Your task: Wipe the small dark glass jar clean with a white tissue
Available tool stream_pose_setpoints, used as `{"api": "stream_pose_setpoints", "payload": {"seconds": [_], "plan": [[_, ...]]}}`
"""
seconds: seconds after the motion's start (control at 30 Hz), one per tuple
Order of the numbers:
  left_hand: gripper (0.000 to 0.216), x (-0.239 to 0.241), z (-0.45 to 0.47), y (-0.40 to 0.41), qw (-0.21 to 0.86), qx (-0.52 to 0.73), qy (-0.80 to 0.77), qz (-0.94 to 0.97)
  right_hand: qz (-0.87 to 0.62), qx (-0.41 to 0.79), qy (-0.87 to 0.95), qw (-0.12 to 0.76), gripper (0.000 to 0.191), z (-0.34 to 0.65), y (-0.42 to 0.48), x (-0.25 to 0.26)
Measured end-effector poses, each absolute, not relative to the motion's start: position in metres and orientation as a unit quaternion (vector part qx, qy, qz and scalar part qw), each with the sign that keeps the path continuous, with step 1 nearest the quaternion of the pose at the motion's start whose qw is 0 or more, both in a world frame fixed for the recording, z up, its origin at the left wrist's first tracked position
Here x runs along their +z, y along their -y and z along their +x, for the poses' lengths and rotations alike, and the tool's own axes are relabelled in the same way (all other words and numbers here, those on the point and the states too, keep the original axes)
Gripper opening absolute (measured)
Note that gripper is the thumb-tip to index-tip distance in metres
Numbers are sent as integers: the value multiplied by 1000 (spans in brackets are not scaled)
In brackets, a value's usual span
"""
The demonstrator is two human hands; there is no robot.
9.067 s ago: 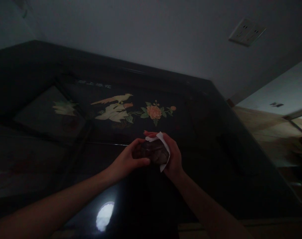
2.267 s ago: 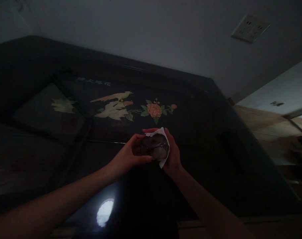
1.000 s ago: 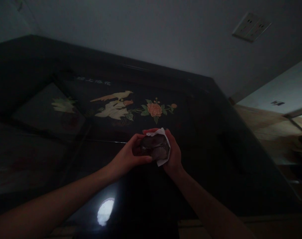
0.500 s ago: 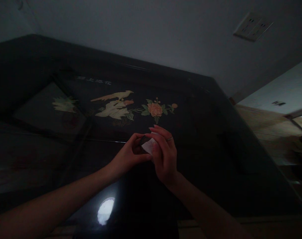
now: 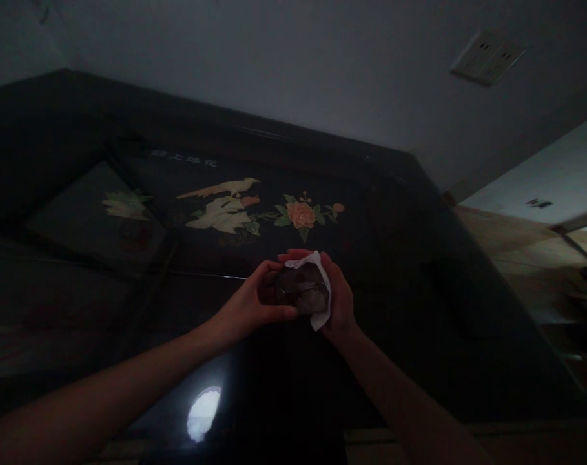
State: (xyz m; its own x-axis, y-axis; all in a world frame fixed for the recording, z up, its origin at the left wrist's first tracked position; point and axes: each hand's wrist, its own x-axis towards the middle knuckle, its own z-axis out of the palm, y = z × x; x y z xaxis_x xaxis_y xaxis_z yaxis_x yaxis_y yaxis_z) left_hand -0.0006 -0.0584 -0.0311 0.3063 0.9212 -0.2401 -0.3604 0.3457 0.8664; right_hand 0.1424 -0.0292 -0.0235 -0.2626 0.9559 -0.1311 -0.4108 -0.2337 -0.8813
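Observation:
The scene is dim. My left hand (image 5: 252,305) grips a small round glassy object (image 5: 300,289) by its left side, thumb below and fingers over the top. My right hand (image 5: 339,298) cups the object's right side with a white tissue (image 5: 318,284) pressed between its fingers and the glass. Both hands hover just above a glossy black tabletop (image 5: 409,310). What the object is stays unclear in the dark.
An inlaid picture of birds (image 5: 223,205) and a pink flower (image 5: 300,214) decorates the black surface behind my hands. A lamp reflection (image 5: 203,413) glows near the front edge. A wall socket (image 5: 487,57) sits upper right. A wooden floor (image 5: 525,258) lies to the right.
Half a second ago my right hand lay over the top of the object with the tissue; now it has swung back to the right side, cupping it and exposing the glass.

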Motion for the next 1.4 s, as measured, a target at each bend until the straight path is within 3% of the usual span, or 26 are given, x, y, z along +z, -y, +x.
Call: {"api": "stream_pose_setpoints", "payload": {"seconds": [0.17,0.37,0.47,0.6,0.77,0.93,1.13,1.27,1.4], "plan": [[55,-31,0,58,730,441,-395,342,-361,716,371,468,39,142,27,-25],[56,-36,-1,58,717,457,-394,348,-438,418,591,533,35,141,43,-25],[54,-40,-1,58,706,476,-391,348,-404,274,704,516,30,142,47,-24],[50,-42,0,58,696,477,-404,353,-372,194,770,480,33,141,48,-23],[49,-39,-1,58,707,477,-388,349,-377,263,727,510,29,141,46,-19],[53,-40,-3,58,734,452,-369,346,-424,501,533,534,33,140,39,-20],[54,-42,-2,57,742,454,-355,343,-360,732,329,475,42,140,27,-27],[54,-42,-1,57,735,452,-368,347,-374,723,330,478,44,140,27,-31],[52,-41,-2,57,714,454,-392,362,-426,582,444,532,45,139,35,-31]]}}
